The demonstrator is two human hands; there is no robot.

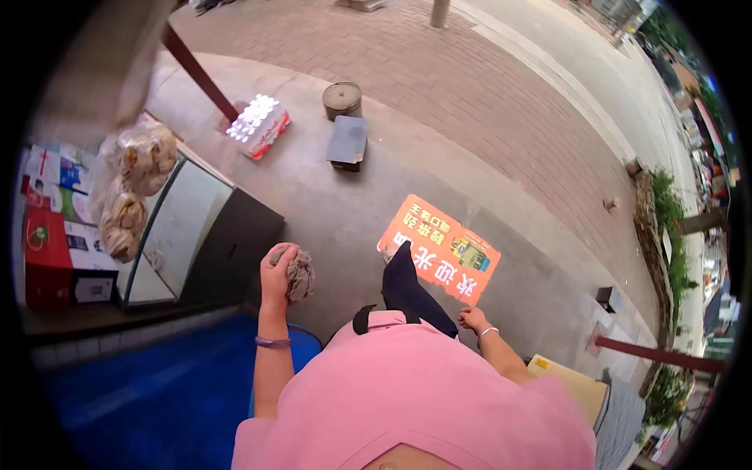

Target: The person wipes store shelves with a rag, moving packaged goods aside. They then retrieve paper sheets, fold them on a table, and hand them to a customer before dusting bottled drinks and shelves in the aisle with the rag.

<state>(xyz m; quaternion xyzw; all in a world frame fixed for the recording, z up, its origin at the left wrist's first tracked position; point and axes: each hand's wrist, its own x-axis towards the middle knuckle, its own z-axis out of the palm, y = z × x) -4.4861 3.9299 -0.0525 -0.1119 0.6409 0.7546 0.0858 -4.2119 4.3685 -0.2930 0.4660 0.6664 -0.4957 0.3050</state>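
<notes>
Left of centre, my left hand [276, 270] clasps a crumpled grey cloth [300, 276] above the floor [325, 211]: grasp complete, remaining work not shown. Right of centre, my right hand [474, 319] appears small; I cannot tell whether it pinches anything.

The crumpled grey cloth [301, 276] partly hides the left hand [279, 266]. A navy trouser leg [411, 290] covers part of the orange rectangular mat [479, 258]. At far left, a blurred beige shape [98, 63] is cut off; roadside objects [718, 262] at right are too small to tell.
</notes>
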